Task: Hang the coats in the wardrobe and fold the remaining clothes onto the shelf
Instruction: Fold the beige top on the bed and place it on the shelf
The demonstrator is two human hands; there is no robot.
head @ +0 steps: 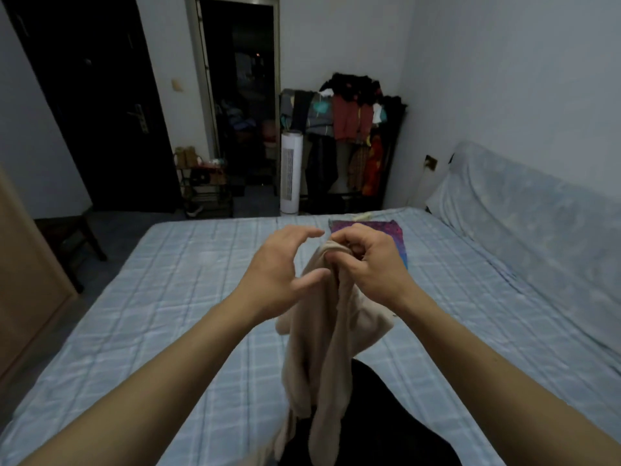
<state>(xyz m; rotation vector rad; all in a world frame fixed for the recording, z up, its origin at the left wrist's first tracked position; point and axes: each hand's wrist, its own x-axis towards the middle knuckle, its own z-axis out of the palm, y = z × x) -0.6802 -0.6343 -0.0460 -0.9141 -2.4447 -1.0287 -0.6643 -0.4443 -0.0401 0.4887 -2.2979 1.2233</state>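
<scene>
A beige garment (322, 334) hangs bunched in the air above the bed (174, 297). My right hand (368, 264) grips its top edge, fingers curled round the cloth. Just to the left, my left hand (280, 264) hovers with fingers spread and relaxed, thumb close to the fabric, holding nothing. Under the beige garment a black piece of clothing (379, 428) lies on the bed's near edge. A folded purple patterned cloth (386, 230) rests on the bed behind my hands.
A clothes rack (349, 129) crowded with hanging clothes stands in the far corner beside a white tower fan (291, 173). A dark door (100, 105) and an open doorway (242, 95) lie beyond the bed. A wooden panel (23, 274) is at left, a covered sofa (537, 223) at right.
</scene>
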